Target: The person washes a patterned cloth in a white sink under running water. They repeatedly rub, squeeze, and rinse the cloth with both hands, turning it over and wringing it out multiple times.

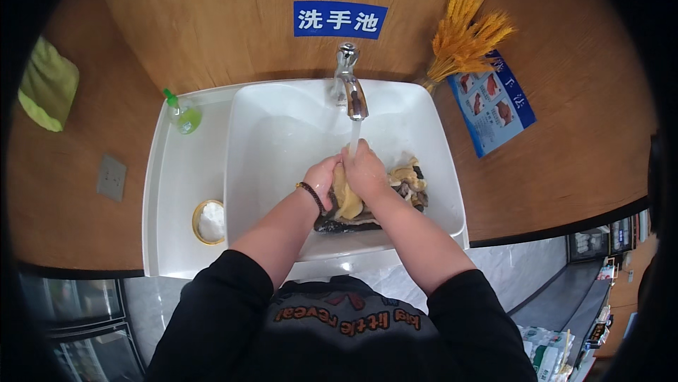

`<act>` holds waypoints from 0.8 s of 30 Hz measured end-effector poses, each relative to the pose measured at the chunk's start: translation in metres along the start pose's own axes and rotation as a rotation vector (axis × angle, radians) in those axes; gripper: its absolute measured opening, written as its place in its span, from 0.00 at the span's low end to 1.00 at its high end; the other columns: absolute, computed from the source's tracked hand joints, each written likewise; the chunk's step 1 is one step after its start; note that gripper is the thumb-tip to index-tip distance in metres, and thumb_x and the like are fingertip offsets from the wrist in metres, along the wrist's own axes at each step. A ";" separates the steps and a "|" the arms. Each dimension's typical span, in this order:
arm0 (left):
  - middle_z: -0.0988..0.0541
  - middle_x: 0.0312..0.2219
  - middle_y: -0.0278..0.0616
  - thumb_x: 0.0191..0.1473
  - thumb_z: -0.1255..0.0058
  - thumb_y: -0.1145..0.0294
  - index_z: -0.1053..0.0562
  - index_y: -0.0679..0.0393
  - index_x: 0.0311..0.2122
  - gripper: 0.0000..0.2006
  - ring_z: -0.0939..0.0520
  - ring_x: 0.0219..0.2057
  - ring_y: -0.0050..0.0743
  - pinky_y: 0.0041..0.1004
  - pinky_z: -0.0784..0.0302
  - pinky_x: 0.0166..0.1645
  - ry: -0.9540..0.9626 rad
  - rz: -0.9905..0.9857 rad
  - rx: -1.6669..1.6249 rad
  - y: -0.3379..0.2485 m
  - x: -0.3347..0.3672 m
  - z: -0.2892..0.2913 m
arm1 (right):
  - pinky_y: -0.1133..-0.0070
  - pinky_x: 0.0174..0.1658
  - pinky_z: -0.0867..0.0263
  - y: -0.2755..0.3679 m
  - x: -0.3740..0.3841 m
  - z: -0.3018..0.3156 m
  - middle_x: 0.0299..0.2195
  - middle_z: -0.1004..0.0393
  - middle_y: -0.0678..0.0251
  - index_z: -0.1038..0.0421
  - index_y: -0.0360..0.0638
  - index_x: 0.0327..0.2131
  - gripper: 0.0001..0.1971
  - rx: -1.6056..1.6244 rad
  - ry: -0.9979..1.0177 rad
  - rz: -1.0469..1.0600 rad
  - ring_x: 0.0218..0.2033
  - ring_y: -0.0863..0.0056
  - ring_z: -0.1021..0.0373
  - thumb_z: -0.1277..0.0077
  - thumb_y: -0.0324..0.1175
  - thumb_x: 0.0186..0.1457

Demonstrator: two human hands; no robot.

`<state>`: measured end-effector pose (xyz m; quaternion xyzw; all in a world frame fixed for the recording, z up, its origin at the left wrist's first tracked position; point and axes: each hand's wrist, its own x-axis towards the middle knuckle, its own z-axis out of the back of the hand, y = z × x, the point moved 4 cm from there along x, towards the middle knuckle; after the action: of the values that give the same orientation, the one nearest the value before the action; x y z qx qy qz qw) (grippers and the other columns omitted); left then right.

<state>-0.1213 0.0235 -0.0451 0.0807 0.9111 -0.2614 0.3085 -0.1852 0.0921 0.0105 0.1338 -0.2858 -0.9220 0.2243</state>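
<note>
While water runs from the tap (357,99) at twelve o'clock, the left hand (321,180) and right hand (366,171) meet beneath it, low in the white basin (265,163). A tan piece (346,200) lies between them, at about four o'clock from the left hand and seven o'clock from the right; its long axis runs roughly from eleven-thirty to five-thirty. Neither hand is clearly nearer: both seem to touch it. The left fingers are curled in and appear to cup its side; the right fingers are mostly hidden by the back of the hand, so I cannot tell how far they close or whether they grip.

The piece looks wet, soft and smooth, pale yellow-brown, with a rounded lower end. Toward three o'clock sits a heap of tan, grey and black pieces (411,187).
</note>
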 end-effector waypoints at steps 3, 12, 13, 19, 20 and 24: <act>0.26 0.31 0.41 0.52 0.55 0.57 0.33 0.60 0.35 0.15 0.25 0.34 0.36 0.34 0.29 0.42 0.001 -0.101 0.038 -0.009 -0.003 0.008 | 0.66 0.41 0.38 -0.010 0.000 0.006 0.35 0.31 0.47 0.38 0.42 0.39 0.15 0.048 0.007 0.033 0.38 0.51 0.34 0.60 0.42 0.53; 0.32 0.21 0.31 0.44 0.47 0.69 0.33 0.56 0.35 0.12 0.34 0.20 0.18 0.20 0.38 0.22 0.073 0.112 0.769 -0.013 -0.011 0.020 | 0.79 0.39 0.39 -0.060 0.000 0.075 0.30 0.30 0.63 0.35 0.41 0.34 0.11 0.444 -0.060 0.109 0.34 0.75 0.34 0.53 0.37 0.51; 0.32 0.22 0.32 0.44 0.49 0.71 0.34 0.55 0.36 0.12 0.33 0.22 0.19 0.22 0.37 0.23 0.011 0.022 0.870 -0.015 -0.008 0.017 | 0.81 0.38 0.39 -0.066 0.003 0.074 0.29 0.31 0.66 0.35 0.41 0.33 0.10 0.486 -0.018 0.126 0.32 0.78 0.35 0.53 0.37 0.51; 0.32 0.26 0.35 0.42 0.59 0.77 0.35 0.55 0.37 0.13 0.30 0.26 0.24 0.24 0.32 0.28 -0.147 -0.420 0.215 -0.036 -0.001 0.032 | 0.83 0.34 0.39 -0.067 -0.014 0.060 0.30 0.34 0.71 0.38 0.43 0.36 0.15 0.360 0.602 0.053 0.31 0.81 0.38 0.47 0.38 0.47; 0.32 0.27 0.37 0.41 0.59 0.78 0.35 0.57 0.37 0.13 0.30 0.26 0.24 0.24 0.32 0.28 -0.112 -0.482 0.058 -0.039 -0.002 0.033 | 0.82 0.35 0.38 -0.067 -0.017 0.054 0.31 0.33 0.70 0.38 0.42 0.37 0.18 0.290 0.740 0.021 0.32 0.80 0.37 0.46 0.40 0.45; 0.29 0.29 0.41 0.43 0.60 0.80 0.35 0.58 0.37 0.12 0.27 0.30 0.32 0.32 0.28 0.35 0.076 -0.500 -0.002 -0.033 -0.006 0.017 | 0.77 0.34 0.37 -0.033 -0.008 0.026 0.31 0.34 0.66 0.39 0.38 0.40 0.23 0.209 0.316 0.372 0.31 0.77 0.36 0.45 0.42 0.44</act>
<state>-0.1182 -0.0131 -0.0389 -0.1375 0.9139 -0.3254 0.1999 -0.1990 0.1326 0.0129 0.2437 -0.3606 -0.7981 0.4166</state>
